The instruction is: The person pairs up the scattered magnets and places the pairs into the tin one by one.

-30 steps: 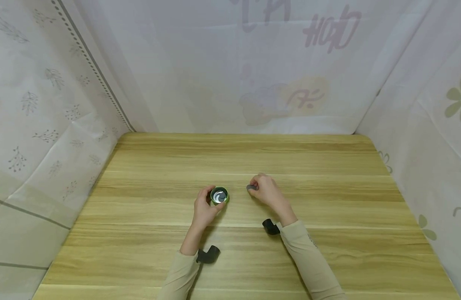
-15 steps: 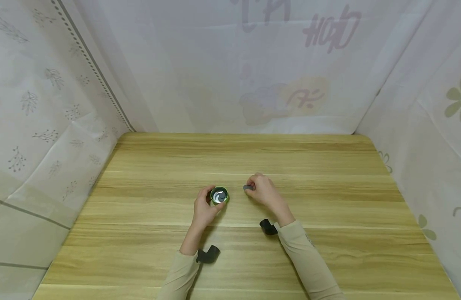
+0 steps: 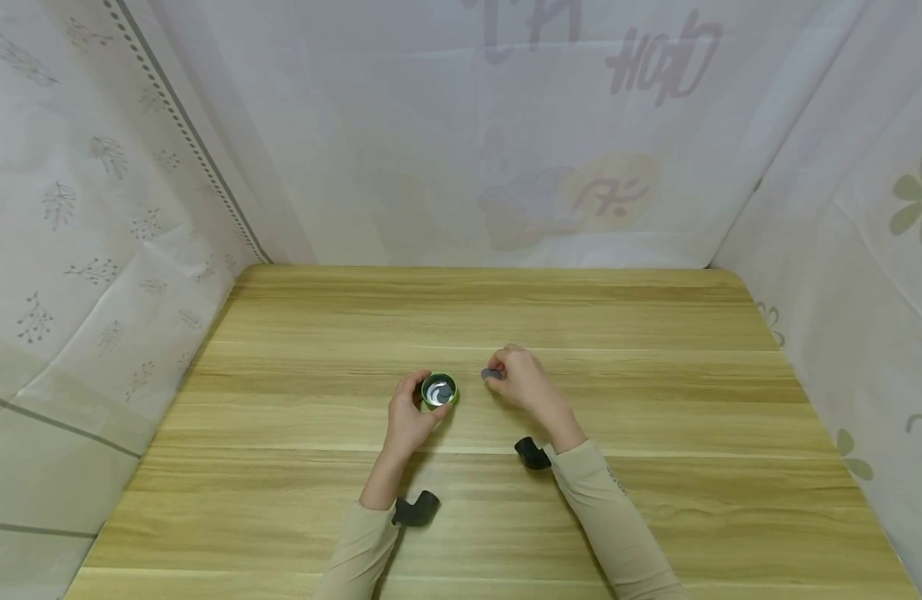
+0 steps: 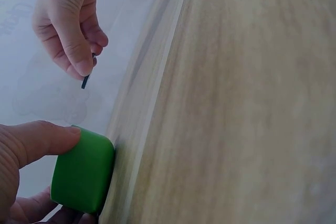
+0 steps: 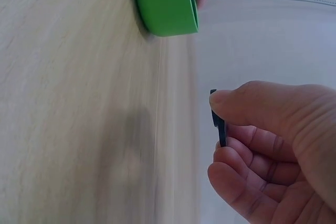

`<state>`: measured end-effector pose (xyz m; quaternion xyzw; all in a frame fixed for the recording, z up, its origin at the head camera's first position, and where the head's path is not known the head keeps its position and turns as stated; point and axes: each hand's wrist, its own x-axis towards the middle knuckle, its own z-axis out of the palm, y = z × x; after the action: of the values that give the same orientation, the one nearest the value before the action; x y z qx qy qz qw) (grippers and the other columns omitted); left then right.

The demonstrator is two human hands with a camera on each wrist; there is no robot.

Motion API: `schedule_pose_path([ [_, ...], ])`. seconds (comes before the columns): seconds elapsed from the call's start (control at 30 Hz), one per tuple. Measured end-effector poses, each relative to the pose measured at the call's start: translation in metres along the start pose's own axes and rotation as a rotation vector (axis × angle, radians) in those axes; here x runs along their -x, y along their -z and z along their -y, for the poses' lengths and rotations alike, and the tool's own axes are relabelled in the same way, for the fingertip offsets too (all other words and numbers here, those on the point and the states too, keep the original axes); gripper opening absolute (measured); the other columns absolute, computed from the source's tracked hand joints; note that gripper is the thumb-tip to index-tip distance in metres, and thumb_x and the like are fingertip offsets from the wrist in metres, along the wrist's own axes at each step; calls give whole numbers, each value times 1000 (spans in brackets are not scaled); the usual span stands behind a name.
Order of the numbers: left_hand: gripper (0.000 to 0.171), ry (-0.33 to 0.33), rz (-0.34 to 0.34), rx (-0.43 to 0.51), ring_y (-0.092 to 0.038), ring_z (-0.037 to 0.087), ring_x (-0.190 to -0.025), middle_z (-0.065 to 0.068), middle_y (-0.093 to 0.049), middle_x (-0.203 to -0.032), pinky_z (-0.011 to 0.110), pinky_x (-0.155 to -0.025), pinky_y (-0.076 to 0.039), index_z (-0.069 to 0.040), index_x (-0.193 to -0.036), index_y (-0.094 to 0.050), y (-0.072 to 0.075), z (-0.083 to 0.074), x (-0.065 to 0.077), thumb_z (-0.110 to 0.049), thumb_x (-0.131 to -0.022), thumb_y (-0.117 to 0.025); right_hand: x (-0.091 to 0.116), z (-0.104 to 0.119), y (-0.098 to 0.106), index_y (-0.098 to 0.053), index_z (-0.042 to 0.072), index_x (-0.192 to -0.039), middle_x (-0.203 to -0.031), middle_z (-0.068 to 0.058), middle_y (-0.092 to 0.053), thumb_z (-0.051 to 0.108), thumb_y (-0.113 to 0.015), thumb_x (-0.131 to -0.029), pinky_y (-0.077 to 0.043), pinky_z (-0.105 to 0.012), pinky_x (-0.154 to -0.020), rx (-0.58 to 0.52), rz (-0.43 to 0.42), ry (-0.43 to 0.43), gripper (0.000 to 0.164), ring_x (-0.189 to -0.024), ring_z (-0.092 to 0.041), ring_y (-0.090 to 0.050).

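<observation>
A small round green cup (image 3: 457, 395) stands on the wooden table, its mouth facing up. My left hand (image 3: 410, 423) grips it, the thumb on the near side and fingers on the far side. Inside the cup lie flat dark grey pieces (image 3: 444, 392); how many I cannot tell. To the right, my right hand (image 3: 527, 382) pinches flat dark grey discs (image 3: 491, 374) between thumb and fingers, apart from the cup. Seen edge-on in the right wrist view, the thin discs (image 5: 218, 119) look like two, overlapping. In the left wrist view the cup's outer wall (image 4: 84, 174) is smooth.
The wood-grain table (image 3: 341, 317) spreads around both hands. White printed cloth (image 3: 401, 150) hangs behind it and at both sides. Black wrist-camera mounts (image 3: 418, 509) stick out from both beige sleeves (image 3: 611, 517).
My right hand has drifted slightly left toward the cup, carrying the grey discs, which show more beyond the fingertips. The left hand and cup have stayed in place.
</observation>
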<state>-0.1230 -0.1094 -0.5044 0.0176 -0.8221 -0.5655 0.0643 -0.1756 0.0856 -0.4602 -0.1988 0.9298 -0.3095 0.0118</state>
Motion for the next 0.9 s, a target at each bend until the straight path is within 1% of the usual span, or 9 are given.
schedule_pose_path([
  [0.23, 60, -2, -4, 7, -52, 36, -108, 25, -50, -116, 43, -95, -45, 11, -122, -50, 0, 0, 0, 5, -69, -77, -1, 5, 0, -68, 1, -83, -78, -2, -54, 6, -74, -78, -47, -24, -62, -3, -5, 7, 10, -70, -14, -51],
  [0.47, 59, -8, 0, 22, -52, 36, -110, 24, -50, -116, 42, -97, -44, 10, -122, -50, 0, 0, 1, 6, -69, -77, -3, 13, 0, -68, 2, -83, -80, -2, -56, 6, -75, -78, -48, -21, -62, -30, 14, 3, 10, -71, -13, -52],
  [0.6, 59, -13, 2, 18, -52, 36, -110, 24, -50, -116, 42, -96, -44, 10, -122, -50, 1, 1, 1, 5, -70, -77, -4, 15, 0, -68, 3, -84, -81, -2, -56, 7, -75, -78, -48, -21, -62, -24, 20, 5, 10, -71, -13, -52],
  [0.9, 60, -12, 9, 15, -52, 36, -110, 24, -50, -117, 42, -96, -44, 10, -123, -49, 1, 1, 0, 5, -70, -77, -7, 20, -2, -68, 2, -85, -82, -3, -58, 7, -75, -78, -48, -21, -63, -32, 27, 44, 11, -72, -15, -54],
])
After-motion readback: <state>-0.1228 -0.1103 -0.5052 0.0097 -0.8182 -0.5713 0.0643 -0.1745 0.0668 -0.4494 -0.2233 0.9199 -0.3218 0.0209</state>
